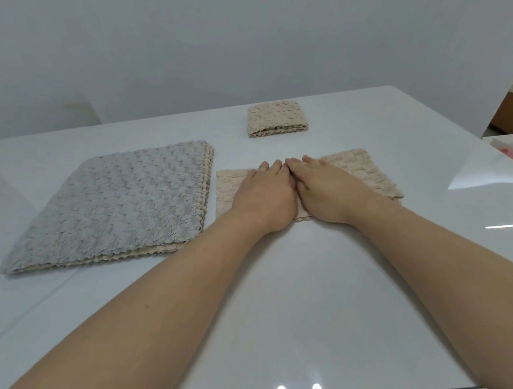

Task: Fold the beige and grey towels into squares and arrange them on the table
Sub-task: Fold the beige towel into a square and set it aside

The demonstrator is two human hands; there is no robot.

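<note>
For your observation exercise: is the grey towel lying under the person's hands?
No: both hands press a beige towel; the grey towel lies apart.

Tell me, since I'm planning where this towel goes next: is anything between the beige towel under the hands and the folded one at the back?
Nothing visible. Both hands, left and right, press flat on the beige towel. Only bare table lies between it and the folded beige square. The grey stack sits off to the left.
</note>
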